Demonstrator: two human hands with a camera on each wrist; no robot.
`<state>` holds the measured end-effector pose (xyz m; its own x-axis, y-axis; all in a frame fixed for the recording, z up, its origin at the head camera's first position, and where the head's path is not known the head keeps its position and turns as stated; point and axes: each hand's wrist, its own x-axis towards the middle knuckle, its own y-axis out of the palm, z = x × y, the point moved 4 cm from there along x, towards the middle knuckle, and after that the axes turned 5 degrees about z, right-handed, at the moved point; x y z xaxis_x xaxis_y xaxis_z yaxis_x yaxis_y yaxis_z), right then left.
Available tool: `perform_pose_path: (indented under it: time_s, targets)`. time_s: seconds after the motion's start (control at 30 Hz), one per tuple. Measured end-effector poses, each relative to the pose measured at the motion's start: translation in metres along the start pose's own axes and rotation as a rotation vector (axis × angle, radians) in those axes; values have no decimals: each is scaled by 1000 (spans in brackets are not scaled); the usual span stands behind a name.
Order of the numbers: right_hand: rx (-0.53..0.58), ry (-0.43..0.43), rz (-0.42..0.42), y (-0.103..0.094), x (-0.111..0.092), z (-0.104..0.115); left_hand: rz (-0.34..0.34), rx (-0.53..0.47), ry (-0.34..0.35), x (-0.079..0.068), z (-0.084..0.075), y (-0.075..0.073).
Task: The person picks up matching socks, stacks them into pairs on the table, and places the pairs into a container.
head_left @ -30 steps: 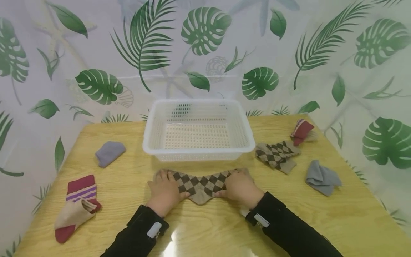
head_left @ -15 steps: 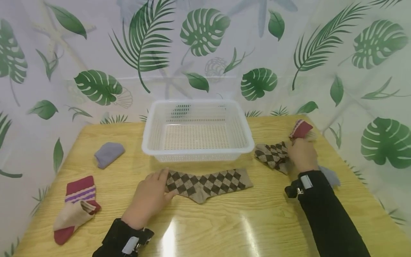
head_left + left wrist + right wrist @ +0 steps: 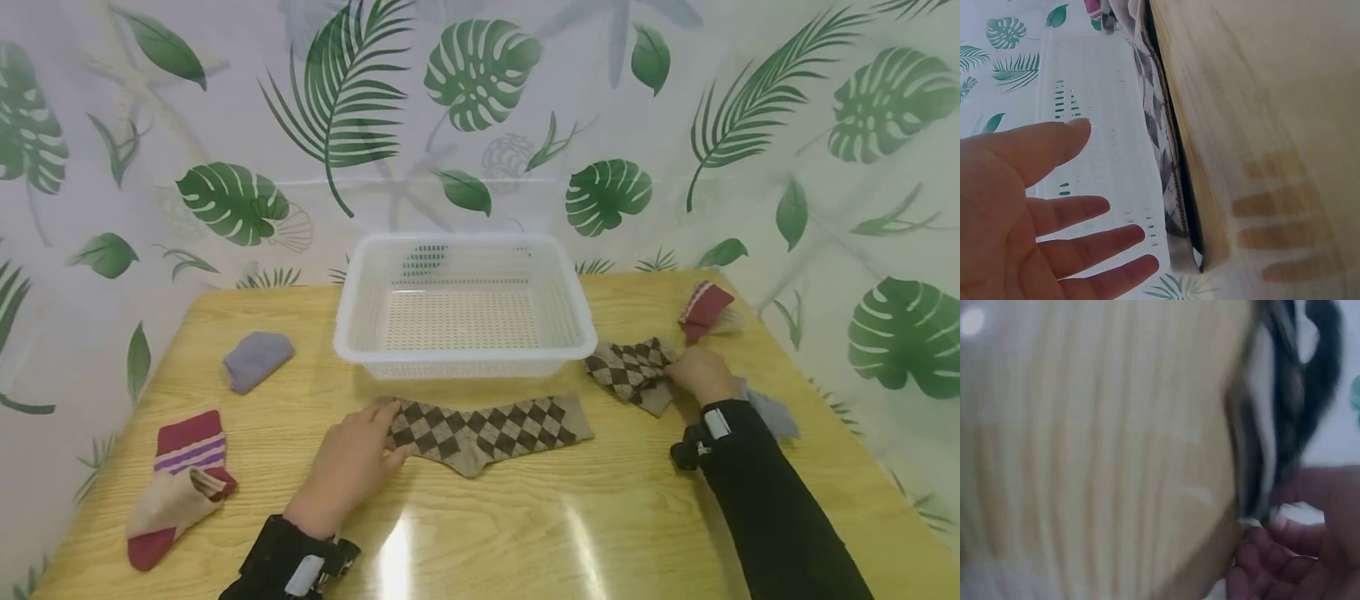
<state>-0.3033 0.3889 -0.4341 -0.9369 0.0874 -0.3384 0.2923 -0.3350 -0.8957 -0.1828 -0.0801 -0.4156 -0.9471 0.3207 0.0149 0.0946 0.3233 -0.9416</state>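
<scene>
A beige-and-brown argyle sock (image 3: 487, 429) lies flat and stretched sideways in front of the basket. My left hand (image 3: 352, 467) is at its left end, fingertips over the cuff. In the left wrist view, the fingers (image 3: 1100, 242) of that hand are straight and spread, beside the sock's edge (image 3: 1163, 150). At the right, my right hand (image 3: 703, 377) pinches a second, bunched argyle sock (image 3: 626, 367) by its right end. The right wrist view is blurred, with thumb and fingertips (image 3: 1285, 534) together at the dark fabric (image 3: 1288, 394).
A white plastic basket (image 3: 465, 354) stands at the back centre. Leftward lie a grey sock (image 3: 257, 358) and a maroon-and-beige sock (image 3: 180, 492). On the right are a striped maroon sock (image 3: 707, 308) and another grey sock (image 3: 776, 414), partly hidden by the right sleeve.
My right hand has left the flat sock, reached right to the bunched argyle sock and shifted it slightly left. The left hand has drawn back a little to the flat sock's left end.
</scene>
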Motion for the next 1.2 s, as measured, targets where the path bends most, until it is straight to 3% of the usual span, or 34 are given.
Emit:
perform_pose_path:
  time_s: [0.13, 0.23, 0.37, 0.43, 0.57, 0.7, 0.77, 0.83, 0.97, 1.0, 1.07, 1.2]
  targets:
    - [171, -100, -7, -4, -9, 22, 11, -24, 5, -1, -1, 0]
    - [345, -193, -90, -17, -21, 42, 13, -30, 7, -1, -2, -1]
    - [437, -301, -191, -41, -49, 76, 12, -46, 15, -2, -6, -4]
    - [417, -346, -240, -51, -68, 95, 8, -56, 27, -2, -10, -5]
    - [256, -515, -393, -60, -111, 140, -10, -101, 80, 0, -24, -8]
    - [74, -725, -501, -46, -146, 181, -62, -159, 157, 5, -43, -16]
    - [-3, -829, -471, -26, -158, 198, -102, -169, 189, 7, -51, -19]
    - [-79, -933, -358, 3, -165, 212, -120, -159, 207, 8, -55, -20]
    - [-191, -1049, -40, 61, -171, 221, -26, -87, 228, 9, -55, -10]
    - [-208, -1040, 17, 69, -172, 218, 13, -63, 242, 8, -55, -7]
    - [-232, -994, 37, 73, -171, 209, 75, -21, 279, 7, -54, 0]
    - [-260, -758, -84, 53, -160, 177, 109, 39, 366, 3, -56, 11]
